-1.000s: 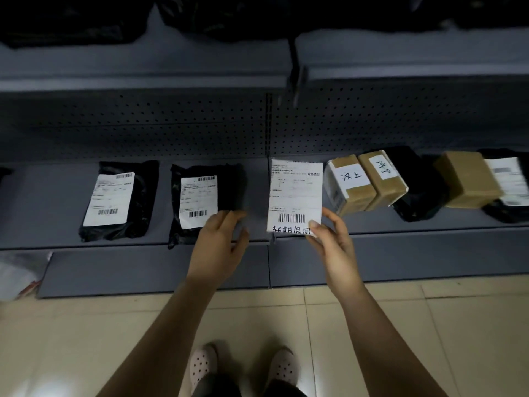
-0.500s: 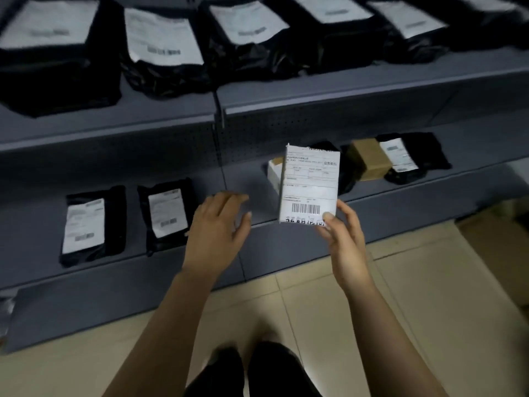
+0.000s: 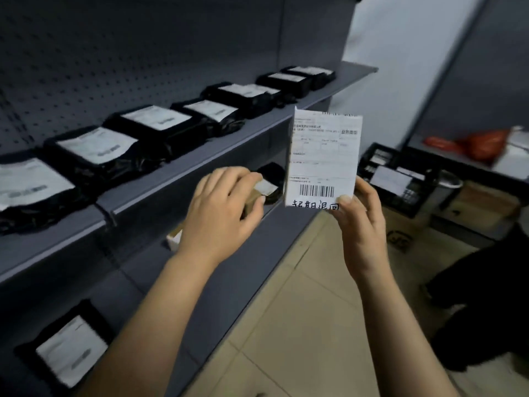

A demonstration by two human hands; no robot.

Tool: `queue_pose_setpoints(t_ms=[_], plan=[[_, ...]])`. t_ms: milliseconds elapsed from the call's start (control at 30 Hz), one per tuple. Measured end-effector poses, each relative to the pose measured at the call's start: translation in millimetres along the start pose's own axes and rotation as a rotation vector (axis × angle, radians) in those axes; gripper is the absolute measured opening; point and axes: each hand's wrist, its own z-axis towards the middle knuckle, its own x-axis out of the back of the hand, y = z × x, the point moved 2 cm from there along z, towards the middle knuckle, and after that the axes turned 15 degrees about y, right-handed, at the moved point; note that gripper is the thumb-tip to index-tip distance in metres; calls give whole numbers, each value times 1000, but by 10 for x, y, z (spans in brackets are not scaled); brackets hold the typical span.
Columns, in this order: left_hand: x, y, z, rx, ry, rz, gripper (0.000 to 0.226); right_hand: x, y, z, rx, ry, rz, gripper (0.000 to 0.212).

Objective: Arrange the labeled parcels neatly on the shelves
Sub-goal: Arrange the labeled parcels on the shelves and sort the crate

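Pinching the lower edge of a white-labeled parcel [image 3: 323, 156] between thumb and fingers, the right hand [image 3: 360, 222] holds it upright in the air just off the shelf [image 3: 183, 173] front, while the left hand [image 3: 220, 216] hovers nearby, fingers loosely curled, empty.

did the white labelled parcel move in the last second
Yes: the white labelled parcel went up and outward, now held upright by the right hand level with the upper shelf's front edge.

Upper grey shelf [image 3: 200, 159]: row of black labelled parcels [image 3: 154, 130] lying flat, side by side; lower shelf [image 3: 220, 305]: one black labelled parcel [image 3: 65, 351] at near end, small boxes [image 3: 174, 239] farther along, partly hidden.
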Motion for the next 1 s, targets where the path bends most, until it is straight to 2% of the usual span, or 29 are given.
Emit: queue_pose_setpoints(t_ms=[233,333,567,767,1000], plan=[[-130,655,623,-207,121,-162,27,579,-708,99,170,148,5,57],[-275,916,770,-244,139,-205,28,809,-870,189,232,173,-10,50],[-861,1536,1049,-289,143,-265,30,1377,-1095,637,299,223,-3,50],[-1563,2064,1301,-307,154,-330,30,1955,-1120,1186,330,266,-39,50],[-2568,2401,1192,-296,21,-396,31,2569,-762,1717,241,412,-74,50]])
